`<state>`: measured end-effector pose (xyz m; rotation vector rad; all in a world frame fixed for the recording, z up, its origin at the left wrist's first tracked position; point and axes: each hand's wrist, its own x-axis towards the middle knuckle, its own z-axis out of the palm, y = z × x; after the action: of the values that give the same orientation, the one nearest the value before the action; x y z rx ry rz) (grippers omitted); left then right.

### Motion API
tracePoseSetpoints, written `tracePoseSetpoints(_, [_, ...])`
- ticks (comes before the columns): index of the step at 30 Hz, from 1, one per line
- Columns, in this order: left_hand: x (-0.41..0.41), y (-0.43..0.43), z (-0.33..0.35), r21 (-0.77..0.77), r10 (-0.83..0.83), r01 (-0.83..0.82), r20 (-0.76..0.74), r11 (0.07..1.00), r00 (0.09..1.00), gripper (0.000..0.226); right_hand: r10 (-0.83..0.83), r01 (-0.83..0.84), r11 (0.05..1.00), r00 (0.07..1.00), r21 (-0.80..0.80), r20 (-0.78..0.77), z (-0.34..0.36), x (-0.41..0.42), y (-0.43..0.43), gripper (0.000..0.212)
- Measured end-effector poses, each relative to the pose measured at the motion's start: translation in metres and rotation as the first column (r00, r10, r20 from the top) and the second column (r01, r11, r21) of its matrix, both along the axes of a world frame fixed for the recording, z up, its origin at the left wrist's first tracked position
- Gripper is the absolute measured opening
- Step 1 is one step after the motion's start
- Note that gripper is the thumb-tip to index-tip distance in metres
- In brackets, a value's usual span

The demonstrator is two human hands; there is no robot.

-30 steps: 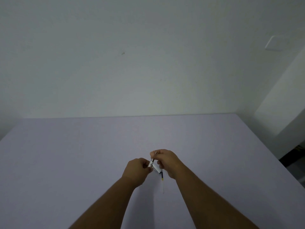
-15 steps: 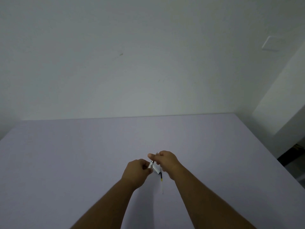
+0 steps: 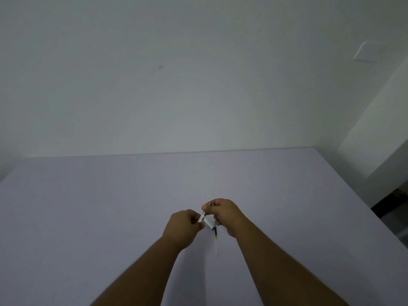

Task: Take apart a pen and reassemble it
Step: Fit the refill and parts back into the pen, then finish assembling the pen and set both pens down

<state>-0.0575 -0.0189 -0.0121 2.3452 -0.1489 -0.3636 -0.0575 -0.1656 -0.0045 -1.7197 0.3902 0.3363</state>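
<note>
1. Centrally, right hand (image 3: pixel 223 212): grip closed on the upper end of the pen (image 3: pixel 204 215), fingers curled over the thin metallic tip section, which slants up and to the right.
2. Left hand (image 3: pixel 183 226): grip closed on the lower end of the same silvery section, thumb and fingertips pinched at its side; knuckles turned toward the camera.
3. Pen held between both hands, just above the table (image 3: pixel 88 206), near the middle of its near half; exact joint between the parts too small to make out.
4. White piece (image 3: pixel 209 221) directly below the silvery section, between the two hands; whether held or merely resting against the right fingers cannot be told.
5. Refill (image 3: pixel 216 234): thin dark rod with a yellowish band, continuing downward as a pale clear tube, just below the hands; lying on the table or hanging, cannot be told.
6. Both bare forearms entering from the bottom edge, converging toward the pen.
7. Table: plain pale lilac surface, far edge against a white wall (image 3: pixel 198 74).
8. Wall: small dark mark (image 3: pixel 160 67) at upper centre; white switch plate (image 3: pixel 366 51) at upper right.
</note>
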Motion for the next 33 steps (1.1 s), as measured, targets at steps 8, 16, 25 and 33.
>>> tracePoseSetpoints(8, [-0.001, -0.002, -0.005, 0.014, 0.041, -0.042, 0.045, 0.999, 0.998, 0.014, -0.033, 0.026, 0.995, 0.997, -0.099, -0.068, -0.002, 0.008, 0.006, 0.021])
tracePoseSetpoints(16, [0.007, 0.001, -0.014, -0.016, 0.103, -0.106, -0.101, 0.994, 0.99, 0.015, -0.039, 0.031, 0.994, 0.996, -0.1, -0.077, -0.018, 0.018, 0.003, 0.028])
tracePoseSetpoints(25, [0.014, 0.014, -0.032, -0.177, 0.236, -0.303, -0.32, 0.936, 0.917, 0.011, 0.165, -0.207, 0.618, 0.977, -0.759, -0.132, -0.058, 0.038, 0.002, 0.027])
tracePoseSetpoints(33, [0.022, 0.02, -0.047, -0.204, 0.235, -0.339, -0.407, 0.918, 0.883, 0.005, 0.334, -0.296, 0.375, 0.927, -0.879, -0.171, -0.084, 0.046, 0.02, 0.025])
